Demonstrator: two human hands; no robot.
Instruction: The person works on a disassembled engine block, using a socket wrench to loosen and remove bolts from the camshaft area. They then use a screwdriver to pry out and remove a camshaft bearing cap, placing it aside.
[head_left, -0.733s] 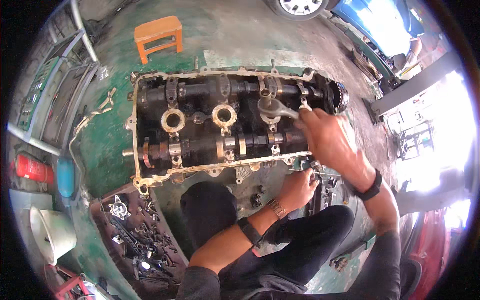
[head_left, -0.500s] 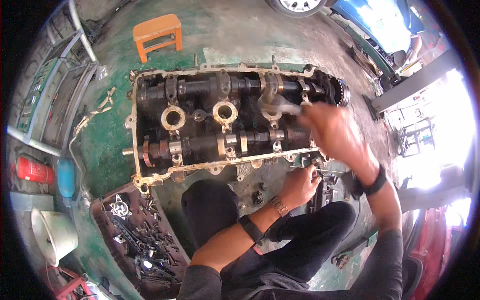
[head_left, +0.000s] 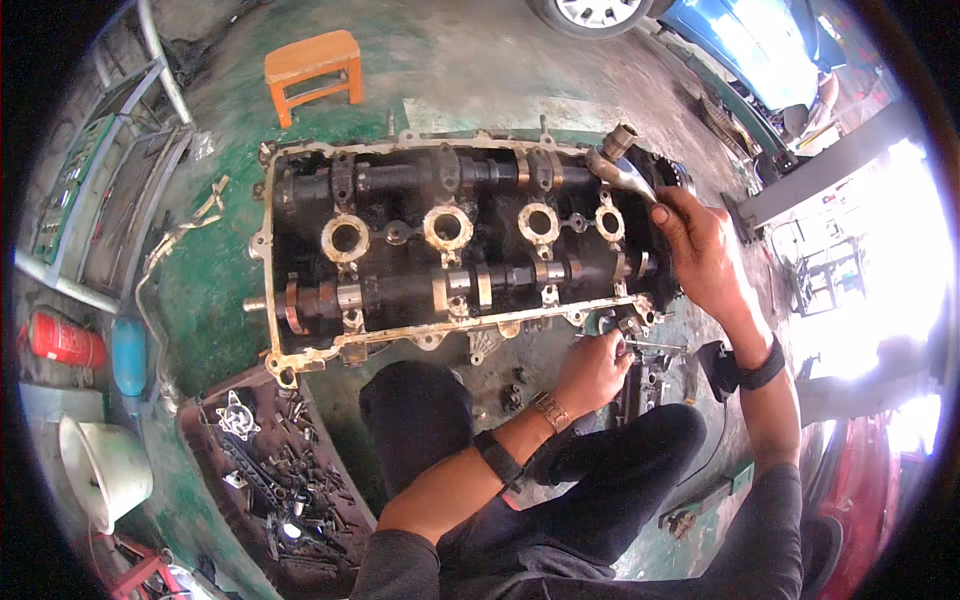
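A large engine cylinder head [head_left: 490, 240] with two dark camshafts and round, pale-rimmed wells lies across the middle, open side up. Over its upper right part, my right hand [head_left: 700, 250] grips an L-shaped metal tool [head_left: 622, 175], whose cylindrical, socket-like end points up and away from me. The tool's lower end is hidden in the hand. My left hand [head_left: 592, 372] is closed just below the cylinder head's near right corner. Its fingertips are beside a small metal piece [head_left: 628, 327]; what they hold, if anything, cannot be made out.
A brown tray [head_left: 215, 475] full of bolts and small parts lies at the near left. Left of it are a white bucket [head_left: 120, 470], a red cylinder [head_left: 65, 340] and a blue bottle [head_left: 130, 355]. An orange stool [head_left: 312, 58] stands beyond the cylinder head.
My right hand and the metal tool have moved right and are less blurred, uncovering the wells at the right. My left hand has stayed nearly in place.
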